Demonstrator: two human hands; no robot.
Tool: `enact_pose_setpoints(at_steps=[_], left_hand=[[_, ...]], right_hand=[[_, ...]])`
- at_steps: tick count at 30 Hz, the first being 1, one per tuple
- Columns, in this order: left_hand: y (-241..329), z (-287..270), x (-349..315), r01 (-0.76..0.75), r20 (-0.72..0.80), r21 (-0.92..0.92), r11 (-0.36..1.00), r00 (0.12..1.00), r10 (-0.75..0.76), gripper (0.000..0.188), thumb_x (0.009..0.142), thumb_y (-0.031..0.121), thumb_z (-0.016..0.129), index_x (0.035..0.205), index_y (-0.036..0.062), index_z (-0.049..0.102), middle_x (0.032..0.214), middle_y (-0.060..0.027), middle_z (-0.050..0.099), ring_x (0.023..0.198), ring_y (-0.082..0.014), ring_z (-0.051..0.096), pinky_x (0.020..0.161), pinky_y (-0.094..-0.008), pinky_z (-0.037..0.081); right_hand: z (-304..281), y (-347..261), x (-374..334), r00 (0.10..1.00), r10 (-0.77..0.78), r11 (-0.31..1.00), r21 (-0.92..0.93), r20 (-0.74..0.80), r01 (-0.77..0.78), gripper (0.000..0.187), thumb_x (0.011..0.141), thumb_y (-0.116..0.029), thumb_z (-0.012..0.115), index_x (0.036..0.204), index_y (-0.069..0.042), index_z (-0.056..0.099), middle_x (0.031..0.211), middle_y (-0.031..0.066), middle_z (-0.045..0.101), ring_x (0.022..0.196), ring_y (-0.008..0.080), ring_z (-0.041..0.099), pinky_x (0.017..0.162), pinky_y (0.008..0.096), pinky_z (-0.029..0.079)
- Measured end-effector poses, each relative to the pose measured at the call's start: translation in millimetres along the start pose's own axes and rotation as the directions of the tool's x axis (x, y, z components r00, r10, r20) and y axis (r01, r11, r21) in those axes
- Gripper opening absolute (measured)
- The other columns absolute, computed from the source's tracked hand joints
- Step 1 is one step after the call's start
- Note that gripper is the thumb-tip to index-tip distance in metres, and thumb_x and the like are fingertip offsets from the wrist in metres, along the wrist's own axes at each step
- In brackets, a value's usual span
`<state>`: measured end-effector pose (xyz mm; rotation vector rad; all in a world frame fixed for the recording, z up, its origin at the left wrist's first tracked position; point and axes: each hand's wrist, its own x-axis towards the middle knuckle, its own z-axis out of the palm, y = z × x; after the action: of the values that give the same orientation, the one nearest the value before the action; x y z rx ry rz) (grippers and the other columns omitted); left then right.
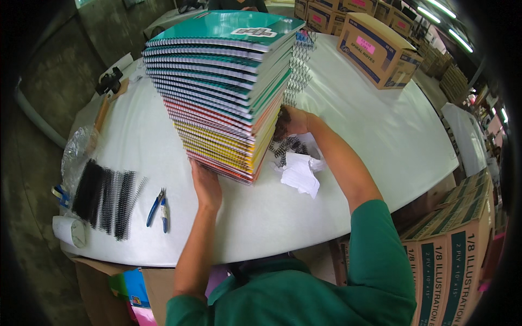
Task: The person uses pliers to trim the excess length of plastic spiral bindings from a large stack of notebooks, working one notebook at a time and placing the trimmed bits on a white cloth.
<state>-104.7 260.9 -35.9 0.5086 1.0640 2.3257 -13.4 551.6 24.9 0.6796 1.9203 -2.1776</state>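
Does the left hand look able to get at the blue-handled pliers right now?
Probably yes: the pliers lie uncovered on the table, left of the left hand, with nothing visible between, though it would have to leave the notebook stack.

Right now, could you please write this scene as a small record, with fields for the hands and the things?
Left hand: at the lower left of the spiral notebook stack, grip unclear
Right hand: beside the stack's right side, near dark tangled coils; grip unclear
White paper: crumpled, by those coils
Table, left: black binding coils, blue-handled pliers
Table, far right: cardboard box
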Motion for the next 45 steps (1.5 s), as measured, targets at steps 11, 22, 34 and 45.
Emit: enact_pose_setpoints(at_steps=[11, 22, 34, 45], left_hand=[[8, -14, 32, 0.075, -0.019, 0.137, 0.988, 0.997, -0.073, 0.078, 0.091, 0.059, 0.030, 0.145, 0.0063, 0.010, 0.150, -0.0106, 0.016, 0.139, -0.0249, 0.011, 0.112, -0.0393, 0.007], [1, -18, 28, -0.001, -0.026, 0.135, 0.991, 1.000, 0.004, 0.072, 0.093, 0.048, 0.034, 0.144, 0.0010, 0.013, 0.150, -0.0119, 0.017, 0.138, -0.0245, 0.015, 0.112, -0.0382, 0.013], [-5, -32, 32, 0.009, -0.061, 0.022, 1.000, 0.998, -0.008, 0.061, 0.093, 0.034, 0.044, 0.140, -0.0001, 0.024, 0.141, -0.0130, 0.033, 0.132, -0.0235, 0.029, 0.110, -0.0376, 0.021], [-9, -38, 34, 0.021, -0.085, 0.011, 1.000, 0.996, -0.020, 0.058, 0.093, 0.027, 0.046, 0.139, -0.0010, 0.024, 0.139, -0.0127, 0.035, 0.128, -0.0220, 0.034, 0.108, -0.0389, 0.026]], right_hand=[[13, 55, -7, 0.974, -0.221, 0.975, 0.025, -0.043, 0.222, 0.040, 0.096, -0.031, 0.036, 0.130, -0.011, 0.043, 0.118, 0.0048, 0.056, 0.102, 0.0183, 0.055, 0.087, 0.0353, 0.044], [63, 98, -34, 0.731, -0.607, 0.403, -0.913, -0.313, -0.057, 0.073, 0.073, -0.052, 0.064, 0.121, 0.002, 0.052, 0.113, 0.0222, 0.057, 0.117, 0.0348, 0.044, 0.101, 0.0450, 0.027], [84, 85, -36, 0.672, -0.504, 0.505, -0.816, -0.543, -0.280, 0.051, 0.068, -0.048, 0.067, 0.105, -0.013, 0.065, 0.112, 0.0142, 0.057, 0.111, 0.0318, 0.044, 0.094, 0.0412, 0.030], [79, 102, -42, 0.646, -0.512, 0.540, -0.797, -0.566, -0.270, 0.061, 0.069, -0.041, 0.062, 0.113, 0.000, 0.057, 0.124, 0.0164, 0.050, 0.118, 0.0332, 0.038, 0.100, 0.0426, 0.024]])
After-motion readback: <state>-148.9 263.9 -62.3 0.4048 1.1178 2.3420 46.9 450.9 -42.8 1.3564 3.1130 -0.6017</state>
